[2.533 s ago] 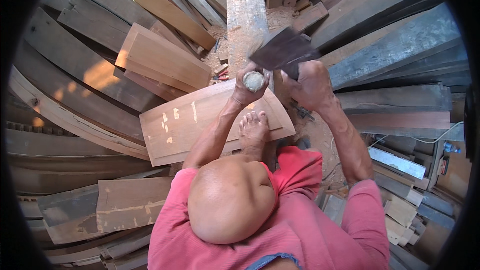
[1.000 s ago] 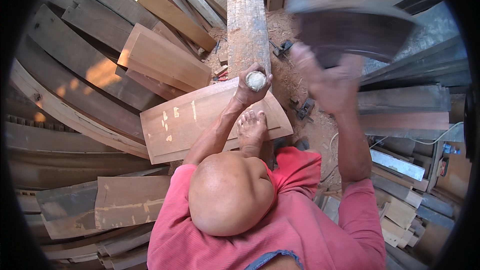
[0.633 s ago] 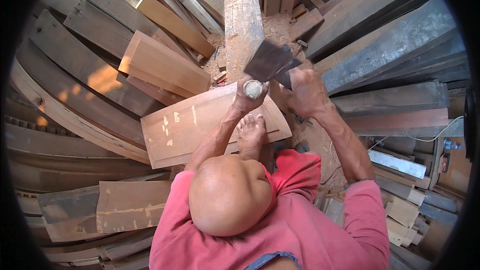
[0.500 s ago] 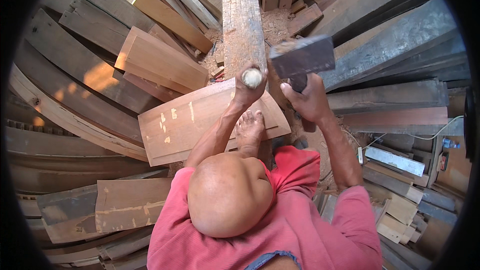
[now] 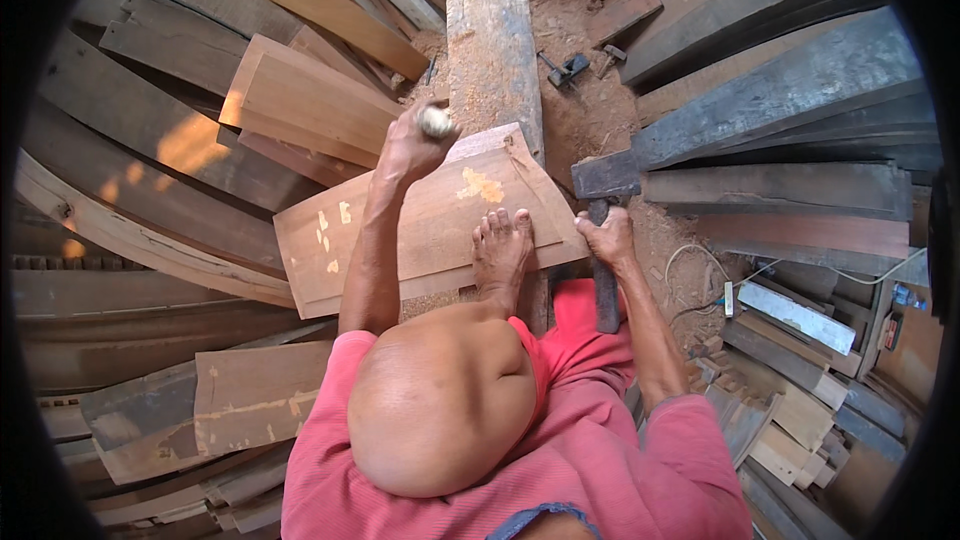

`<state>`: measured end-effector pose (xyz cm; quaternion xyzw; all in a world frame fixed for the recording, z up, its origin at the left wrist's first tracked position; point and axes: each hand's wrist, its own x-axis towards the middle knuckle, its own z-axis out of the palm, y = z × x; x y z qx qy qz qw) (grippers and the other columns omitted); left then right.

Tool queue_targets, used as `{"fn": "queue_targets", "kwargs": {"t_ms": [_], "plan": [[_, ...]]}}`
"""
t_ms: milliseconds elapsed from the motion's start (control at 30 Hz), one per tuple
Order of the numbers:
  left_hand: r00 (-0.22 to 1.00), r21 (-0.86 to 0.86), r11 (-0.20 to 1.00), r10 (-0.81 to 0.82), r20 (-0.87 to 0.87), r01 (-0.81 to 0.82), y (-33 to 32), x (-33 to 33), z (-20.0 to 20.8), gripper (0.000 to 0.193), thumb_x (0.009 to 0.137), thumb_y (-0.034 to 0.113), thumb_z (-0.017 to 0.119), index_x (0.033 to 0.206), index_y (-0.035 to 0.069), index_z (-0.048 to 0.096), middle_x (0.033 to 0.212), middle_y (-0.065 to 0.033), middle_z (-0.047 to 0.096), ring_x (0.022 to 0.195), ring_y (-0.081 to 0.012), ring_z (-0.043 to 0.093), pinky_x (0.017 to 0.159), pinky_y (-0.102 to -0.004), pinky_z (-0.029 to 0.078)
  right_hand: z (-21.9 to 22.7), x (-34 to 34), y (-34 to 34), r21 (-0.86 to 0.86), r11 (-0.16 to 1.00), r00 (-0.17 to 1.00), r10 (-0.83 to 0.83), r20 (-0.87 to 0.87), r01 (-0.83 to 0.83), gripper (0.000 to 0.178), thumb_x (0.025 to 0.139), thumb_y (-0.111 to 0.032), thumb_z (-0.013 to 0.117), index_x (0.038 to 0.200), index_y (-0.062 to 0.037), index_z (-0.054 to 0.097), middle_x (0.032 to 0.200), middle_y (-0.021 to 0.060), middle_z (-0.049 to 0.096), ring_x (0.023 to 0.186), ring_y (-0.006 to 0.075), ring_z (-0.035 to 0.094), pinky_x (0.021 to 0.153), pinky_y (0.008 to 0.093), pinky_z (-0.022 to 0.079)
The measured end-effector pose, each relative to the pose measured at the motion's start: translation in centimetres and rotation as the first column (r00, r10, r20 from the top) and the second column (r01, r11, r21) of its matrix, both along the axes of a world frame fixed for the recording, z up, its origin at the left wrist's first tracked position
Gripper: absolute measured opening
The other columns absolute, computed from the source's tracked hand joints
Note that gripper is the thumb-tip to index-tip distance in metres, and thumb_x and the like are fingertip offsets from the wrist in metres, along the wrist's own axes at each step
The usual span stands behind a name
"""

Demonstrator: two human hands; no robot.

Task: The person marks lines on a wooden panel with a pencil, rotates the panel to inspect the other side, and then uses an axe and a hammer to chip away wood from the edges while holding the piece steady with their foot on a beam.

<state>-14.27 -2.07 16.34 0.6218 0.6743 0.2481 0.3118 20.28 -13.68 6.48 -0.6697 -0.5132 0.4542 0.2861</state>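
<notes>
My left hand is closed round a chisel, of which only the round pale handle end shows; its blade is hidden. It hovers at the far edge of a reddish-brown wooden board. Pale cut patches mark the board's face, the largest right of my left hand. My bare foot presses on the board's near right part. Beyond the board's right end, my right hand grips the handle of a dark wooden mallet, its block head pointing away from me.
Under the board runs a long worn plank, dusted with shavings. A dark clamp-like tool lies on the sawdust floor to its right. Stacked planks crowd the left, and more boards the right. A white cable loops at right.
My left hand has moved left with the chisel, baring the large pale patch. The mallet has come down and nearer to me, away from the left hand.
</notes>
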Motion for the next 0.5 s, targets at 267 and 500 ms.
{"fn": "queue_targets", "kwargs": {"t_ms": [267, 500], "plan": [[0.973, -0.209, 0.977, -0.096, -0.208, 0.051, -3.8, -0.7, -2.0, 0.052, 0.080, 0.026, 0.079, 0.126, 0.006, 0.065, 0.107, -0.0220, 0.072, 0.102, -0.0394, 0.069, 0.089, -0.0445, 0.055, -3.3, 0.8, 0.6, -0.171, 0.985, 0.999, 0.012, -0.049, -0.020, 0.024, 0.074, -0.021, 0.083, 0.075, -0.0042, 0.066, 0.071, -0.0012, 0.061, 0.064, 0.0115, 0.055, 0.060, 0.0344, 0.047], [0.948, -0.096, 0.987, -0.152, -0.281, 0.130, -3.4, 3.4, 3.3, 0.041, 0.083, 0.025, 0.080, 0.118, 0.007, 0.068, 0.102, -0.0179, 0.075, 0.097, -0.0355, 0.072, 0.085, -0.0402, 0.057, -5.4, 1.9, -0.1, -0.161, 0.984, 0.980, 0.045, -0.196, -0.077, 0.026, 0.075, -0.024, 0.084, 0.078, -0.0036, 0.068, 0.073, -0.0009, 0.063, 0.066, 0.0118, 0.057, 0.062, 0.0340, 0.049]]}}
